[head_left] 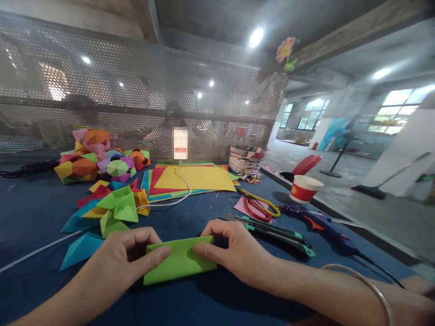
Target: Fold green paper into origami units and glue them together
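A: Where is the folded green paper (181,266)?

B: It is between the two hands. Whether its lower edge touches the blue table (176,310), I cannot tell.

A: And how are the hands?

B: The left hand (127,256) pinches its left end, thumb on the near face. The right hand (239,253) pinches the right end similarly, near the utility knife (280,234).

Folded papers (125,206) and the cutter (279,234) flank a seemingly passable middle gap.
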The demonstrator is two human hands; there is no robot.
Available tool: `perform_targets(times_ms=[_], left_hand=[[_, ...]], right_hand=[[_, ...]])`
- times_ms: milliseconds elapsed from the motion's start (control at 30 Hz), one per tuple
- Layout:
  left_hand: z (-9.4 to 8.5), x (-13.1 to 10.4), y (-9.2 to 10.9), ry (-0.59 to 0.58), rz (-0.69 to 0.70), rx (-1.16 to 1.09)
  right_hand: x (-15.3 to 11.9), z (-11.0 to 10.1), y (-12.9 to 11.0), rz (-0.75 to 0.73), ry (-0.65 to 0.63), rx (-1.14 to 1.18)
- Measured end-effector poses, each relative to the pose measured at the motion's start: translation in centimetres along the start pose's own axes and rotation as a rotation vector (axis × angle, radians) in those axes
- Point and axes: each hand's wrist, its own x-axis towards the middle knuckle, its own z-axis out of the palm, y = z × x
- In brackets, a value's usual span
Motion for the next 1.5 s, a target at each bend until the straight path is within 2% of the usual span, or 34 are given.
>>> perform_targets(times_ms=[133,367,733,1133,1333,1433,1500], left_hand=[[0.1,0.1,0.3,0.007,-0.034,0.013],[0.1,0.3,-1.0,0.017,0.033,-0.016],[0.1,0.0,0.7,0.016,-0.052,-0.006],[0.2,0.0,0.6,0.01,-0.043,0.009],[0.1,-0.1,-0.9,0.004,0.063,0.005],[0.1,-0.2,-1.5,0.022,0.086,0.071],[0.2,-0.3,-1.5,0.058,0.192,0.151]], right_hand=[[-0.1,0.0,0.2,0.005,0.027,-0.007],[0.0,0.0,0.2,0.007,0.025,-0.009],[-0.1,0.1,0.6,-0.011,0.014,-0.038],[-0.2,0.0,0.5,-0.012,0.009,-0.039],[-0.2,0.0,0.2,0.008,-0.03,-0.013],[-0.3,0.0,0.0,0.017,-0.065,-0.012],[-0.3,0.1,-0.1,0.025,-0.078,-0.041]])
